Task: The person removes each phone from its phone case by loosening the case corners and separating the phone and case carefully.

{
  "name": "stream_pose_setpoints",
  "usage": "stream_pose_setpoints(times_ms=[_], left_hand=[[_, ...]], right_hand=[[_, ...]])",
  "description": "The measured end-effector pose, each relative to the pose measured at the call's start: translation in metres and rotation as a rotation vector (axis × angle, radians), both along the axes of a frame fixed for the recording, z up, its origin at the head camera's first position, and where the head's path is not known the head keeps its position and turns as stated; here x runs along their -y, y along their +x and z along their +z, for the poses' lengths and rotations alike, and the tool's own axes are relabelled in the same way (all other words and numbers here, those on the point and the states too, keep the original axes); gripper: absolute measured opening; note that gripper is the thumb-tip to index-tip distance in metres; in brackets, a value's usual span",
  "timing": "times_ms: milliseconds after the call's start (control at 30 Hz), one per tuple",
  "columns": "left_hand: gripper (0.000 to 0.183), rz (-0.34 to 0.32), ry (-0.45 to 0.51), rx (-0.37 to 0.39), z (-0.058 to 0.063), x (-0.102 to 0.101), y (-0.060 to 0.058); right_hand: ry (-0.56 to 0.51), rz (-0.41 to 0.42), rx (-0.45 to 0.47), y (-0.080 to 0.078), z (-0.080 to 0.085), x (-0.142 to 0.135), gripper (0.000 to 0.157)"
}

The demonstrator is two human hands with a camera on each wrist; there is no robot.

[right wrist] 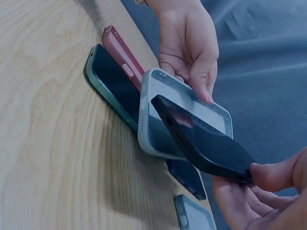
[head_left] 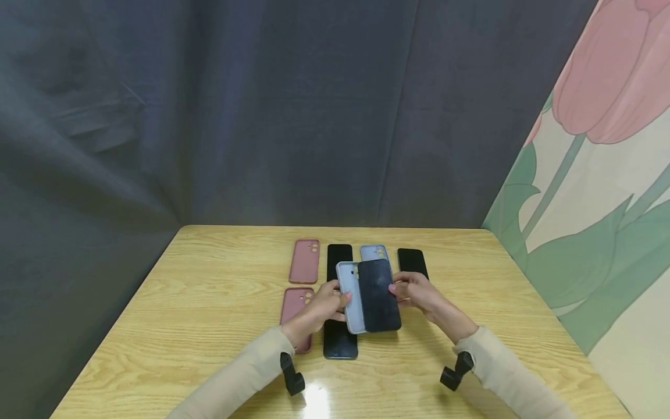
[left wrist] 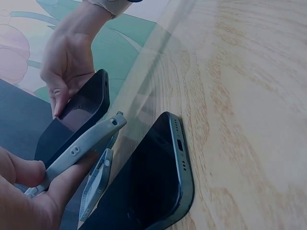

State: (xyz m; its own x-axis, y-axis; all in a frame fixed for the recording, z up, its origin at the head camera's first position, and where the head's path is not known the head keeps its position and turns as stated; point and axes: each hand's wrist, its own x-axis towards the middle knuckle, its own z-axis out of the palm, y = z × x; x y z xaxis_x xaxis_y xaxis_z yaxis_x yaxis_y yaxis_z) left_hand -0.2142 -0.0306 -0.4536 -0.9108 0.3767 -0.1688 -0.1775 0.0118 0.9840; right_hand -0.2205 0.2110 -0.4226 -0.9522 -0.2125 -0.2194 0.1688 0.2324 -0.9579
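Note:
My left hand [head_left: 323,305] grips a pale blue phone case [head_left: 349,299] by its left edge, thumb on the inner side. My right hand [head_left: 419,294] pinches a black phone [head_left: 380,297] at its right edge. Both are held above the table, and the phone overlaps the right part of the case. In the right wrist view the phone [right wrist: 206,143] is tilted, one long edge towards the case's hollow [right wrist: 165,96]; whether they touch I cannot tell. The left wrist view shows the case's side wall [left wrist: 79,143] beside the phone [left wrist: 88,103].
On the wooden table [head_left: 220,302], two pink cases [head_left: 303,262] lie at left. Beside them are a dark phone [head_left: 340,254] and a nearer phone [head_left: 340,343]. A blue case [head_left: 373,252] is partly hidden behind the held phone; another dark phone [head_left: 412,261] lies at right.

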Motion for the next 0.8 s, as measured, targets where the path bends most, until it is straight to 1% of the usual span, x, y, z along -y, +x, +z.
stream_pose_setpoints(times_ms=[100,167,333,467,667,800], left_hand=[[0.042,0.001,-0.008,0.004,0.000,0.001,-0.001],[0.042,0.002,-0.014,0.007,-0.001,0.001,-0.001],[0.045,0.008,-0.039,0.015,-0.001,0.001,0.000],[0.045,0.005,-0.047,0.017,-0.001,0.002,-0.001],[0.046,-0.013,-0.050,0.020,-0.002,0.002,-0.001],[0.048,-0.023,-0.053,0.019,-0.001,0.003,0.000]], right_hand=[[0.008,0.005,-0.003,-0.001,-0.001,-0.005,0.027],[0.024,0.007,-0.004,0.000,-0.001,-0.008,0.028],[0.078,0.012,0.011,0.003,0.001,-0.016,0.039],[0.093,0.013,0.031,0.007,0.002,-0.026,0.046],[0.102,0.037,0.058,0.013,-0.004,-0.043,0.054],[0.129,0.051,0.062,0.016,-0.008,-0.054,0.054]])
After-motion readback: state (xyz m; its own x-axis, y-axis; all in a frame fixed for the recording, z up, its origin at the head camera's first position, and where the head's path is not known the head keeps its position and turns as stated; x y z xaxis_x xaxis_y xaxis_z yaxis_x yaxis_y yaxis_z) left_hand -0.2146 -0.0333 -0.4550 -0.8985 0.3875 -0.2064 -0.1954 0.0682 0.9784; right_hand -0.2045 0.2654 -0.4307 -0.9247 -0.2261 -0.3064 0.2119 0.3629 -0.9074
